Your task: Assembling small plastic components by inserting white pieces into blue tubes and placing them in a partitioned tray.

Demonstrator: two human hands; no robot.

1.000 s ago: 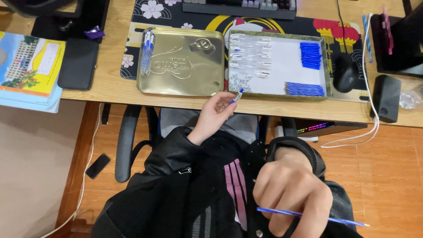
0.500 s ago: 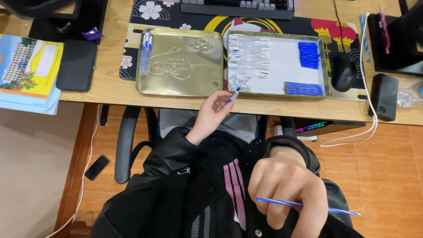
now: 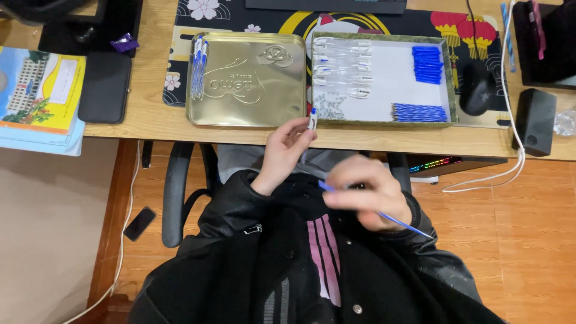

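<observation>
My left hand (image 3: 283, 153) holds a clear pen barrel with a blue tip (image 3: 311, 120) upright, just below the desk's front edge. My right hand (image 3: 364, 193), blurred, pinches a thin blue ink refill (image 3: 396, 221) that slants down to the right over my lap. Ahead on the desk is an open tin tray (image 3: 447, 114) with clear pen barrels (image 3: 342, 66), blue caps (image 3: 427, 63), a bundle of blue refills (image 3: 420, 112) and small springs (image 3: 329, 107). The gold tin lid (image 3: 247, 81) lies to its left, with assembled pens (image 3: 198, 72) on it.
A black mouse (image 3: 476, 89), a dark speaker (image 3: 534, 122) and a white cable (image 3: 510, 162) are at the right of the wooden desk (image 3: 150, 123). A black case (image 3: 104, 86) and a colourful book (image 3: 39, 96) lie left. A phone (image 3: 139, 223) lies on the floor by the chair.
My right hand has risen from my lap toward the left hand, carrying the blue refill. The left hand has kept the pen barrel near the desk edge.
</observation>
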